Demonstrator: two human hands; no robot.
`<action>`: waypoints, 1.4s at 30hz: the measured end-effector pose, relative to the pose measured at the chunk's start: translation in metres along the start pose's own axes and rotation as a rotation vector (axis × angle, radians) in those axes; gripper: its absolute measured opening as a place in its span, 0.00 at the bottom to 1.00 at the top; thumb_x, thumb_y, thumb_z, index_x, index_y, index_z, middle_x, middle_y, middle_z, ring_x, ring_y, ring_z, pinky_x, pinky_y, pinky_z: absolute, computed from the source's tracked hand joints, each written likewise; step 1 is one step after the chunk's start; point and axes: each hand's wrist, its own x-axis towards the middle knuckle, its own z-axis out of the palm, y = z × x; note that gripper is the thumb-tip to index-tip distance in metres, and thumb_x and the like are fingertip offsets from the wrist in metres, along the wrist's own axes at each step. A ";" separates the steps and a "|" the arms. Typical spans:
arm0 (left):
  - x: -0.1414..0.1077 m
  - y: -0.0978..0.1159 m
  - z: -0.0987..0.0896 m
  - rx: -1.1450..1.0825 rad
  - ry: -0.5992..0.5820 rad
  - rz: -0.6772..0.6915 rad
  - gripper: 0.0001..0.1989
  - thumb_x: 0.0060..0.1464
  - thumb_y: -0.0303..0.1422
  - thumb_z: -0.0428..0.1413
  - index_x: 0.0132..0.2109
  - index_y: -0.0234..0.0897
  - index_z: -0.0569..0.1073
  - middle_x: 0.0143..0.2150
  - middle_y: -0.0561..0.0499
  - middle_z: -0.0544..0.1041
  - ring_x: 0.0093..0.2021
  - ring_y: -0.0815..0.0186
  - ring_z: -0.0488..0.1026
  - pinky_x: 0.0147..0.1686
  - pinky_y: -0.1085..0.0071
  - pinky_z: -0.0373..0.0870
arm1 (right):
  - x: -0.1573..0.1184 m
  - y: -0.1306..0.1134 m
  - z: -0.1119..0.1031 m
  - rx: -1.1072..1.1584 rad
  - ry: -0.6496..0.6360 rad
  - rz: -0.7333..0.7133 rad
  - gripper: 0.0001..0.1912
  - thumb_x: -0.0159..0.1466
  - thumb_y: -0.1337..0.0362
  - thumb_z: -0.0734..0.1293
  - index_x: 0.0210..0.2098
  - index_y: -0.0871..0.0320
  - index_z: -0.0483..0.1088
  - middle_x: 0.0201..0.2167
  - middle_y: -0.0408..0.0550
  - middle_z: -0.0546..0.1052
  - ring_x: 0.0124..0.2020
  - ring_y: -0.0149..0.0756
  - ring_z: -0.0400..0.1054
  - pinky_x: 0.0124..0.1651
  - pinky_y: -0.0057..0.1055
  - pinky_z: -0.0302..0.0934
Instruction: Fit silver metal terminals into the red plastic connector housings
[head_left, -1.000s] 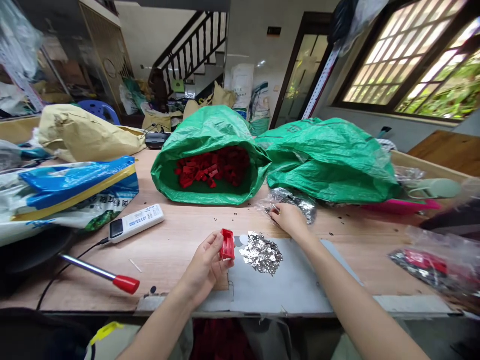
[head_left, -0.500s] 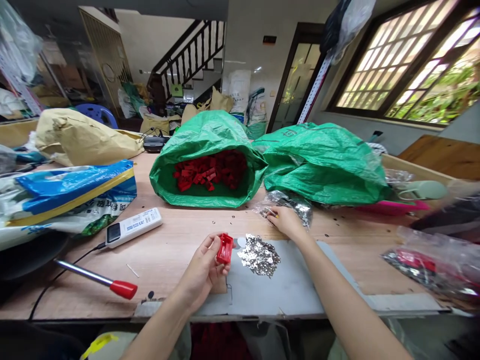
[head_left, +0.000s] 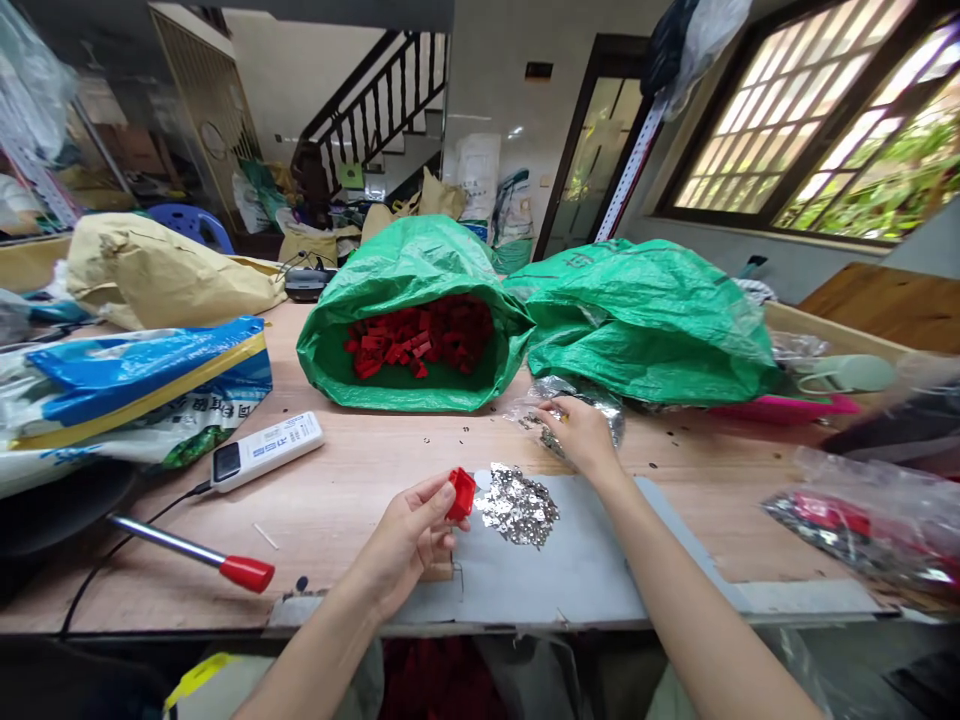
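A small red plastic box-shaped part [head_left: 462, 494] is held between the thumb and fingers of my left hand [head_left: 415, 530], just left of a pile of small shiny metal pieces [head_left: 519, 507] on a grey sheet [head_left: 555, 590]. Behind the pile, my right hand [head_left: 576, 432] reaches to the mouth of a clear plastic bag [head_left: 611, 415] of small metal parts. Its fingers are bent together at the bag, and whatever is between them is too small to make out. Beyond stands an open green sack [head_left: 412, 400] with many red parts [head_left: 420, 340] inside.
A second green sack [head_left: 645, 330] lies at the back right. To the left are a white handheld device [head_left: 268, 452], a red-tipped metal lever [head_left: 247, 573] and a blue-white bag [head_left: 150, 390]. Another clear bag [head_left: 862, 520] lies on the right.
The red part in my left hand has turned and its open side faces another way. My right hand has shifted slightly at the clear bag, its fingers now lower over the metal parts.
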 end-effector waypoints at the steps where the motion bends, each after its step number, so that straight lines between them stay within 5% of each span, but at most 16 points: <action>1: 0.001 0.000 -0.001 -0.010 0.011 -0.004 0.20 0.52 0.40 0.67 0.47 0.30 0.78 0.34 0.47 0.76 0.29 0.73 0.71 0.23 0.82 0.64 | -0.001 -0.001 -0.002 0.046 0.025 0.015 0.09 0.62 0.61 0.66 0.35 0.58 0.77 0.40 0.55 0.81 0.42 0.47 0.72 0.46 0.37 0.61; 5: 0.005 -0.002 -0.003 -0.036 0.069 -0.005 0.22 0.55 0.47 0.62 0.44 0.30 0.76 0.27 0.51 0.73 0.24 0.74 0.68 0.22 0.82 0.64 | -0.018 -0.019 -0.009 0.243 0.022 0.061 0.18 0.63 0.53 0.65 0.42 0.61 0.76 0.36 0.54 0.79 0.31 0.39 0.69 0.34 0.34 0.62; 8: 0.007 -0.005 -0.003 -0.009 0.081 0.019 0.22 0.54 0.49 0.63 0.40 0.30 0.75 0.27 0.51 0.73 0.24 0.73 0.69 0.22 0.81 0.65 | -0.051 -0.052 -0.011 0.468 -0.141 0.107 0.25 0.62 0.44 0.65 0.43 0.60 0.75 0.28 0.47 0.74 0.18 0.28 0.54 0.20 0.28 0.50; 12: 0.006 -0.008 -0.001 0.046 0.065 0.077 0.24 0.52 0.47 0.64 0.46 0.30 0.77 0.33 0.47 0.77 0.29 0.71 0.72 0.27 0.78 0.70 | -0.094 -0.100 -0.004 1.034 -0.448 0.383 0.26 0.51 0.46 0.77 0.38 0.59 0.73 0.21 0.37 0.64 0.16 0.21 0.44 0.18 0.23 0.38; 15: 0.004 -0.008 0.001 0.075 0.044 0.116 0.24 0.53 0.46 0.65 0.49 0.30 0.78 0.40 0.44 0.78 0.34 0.68 0.74 0.32 0.74 0.74 | -0.109 -0.117 0.006 1.078 -0.434 0.450 0.25 0.49 0.47 0.78 0.36 0.59 0.73 0.18 0.35 0.63 0.16 0.21 0.45 0.18 0.23 0.37; 27: 0.007 -0.009 -0.003 0.054 0.043 0.149 0.24 0.50 0.42 0.68 0.50 0.33 0.79 0.47 0.42 0.79 0.39 0.66 0.75 0.36 0.72 0.78 | -0.110 -0.109 0.021 1.023 -0.280 0.334 0.23 0.53 0.47 0.77 0.36 0.59 0.74 0.19 0.36 0.64 0.16 0.23 0.49 0.17 0.24 0.42; 35: 0.007 -0.013 -0.004 0.045 0.069 0.174 0.25 0.42 0.38 0.73 0.48 0.36 0.81 0.49 0.40 0.81 0.45 0.62 0.77 0.40 0.74 0.76 | -0.110 -0.106 0.013 1.265 -0.539 0.446 0.26 0.52 0.54 0.80 0.45 0.56 0.73 0.31 0.39 0.67 0.19 0.18 0.48 0.19 0.20 0.40; 42: 0.006 -0.013 -0.004 0.067 -0.002 0.184 0.23 0.46 0.38 0.71 0.50 0.38 0.81 0.49 0.41 0.81 0.44 0.65 0.77 0.42 0.74 0.74 | -0.108 -0.102 0.003 1.367 -0.777 0.520 0.24 0.52 0.56 0.80 0.43 0.57 0.71 0.23 0.34 0.59 0.21 0.20 0.41 0.19 0.19 0.32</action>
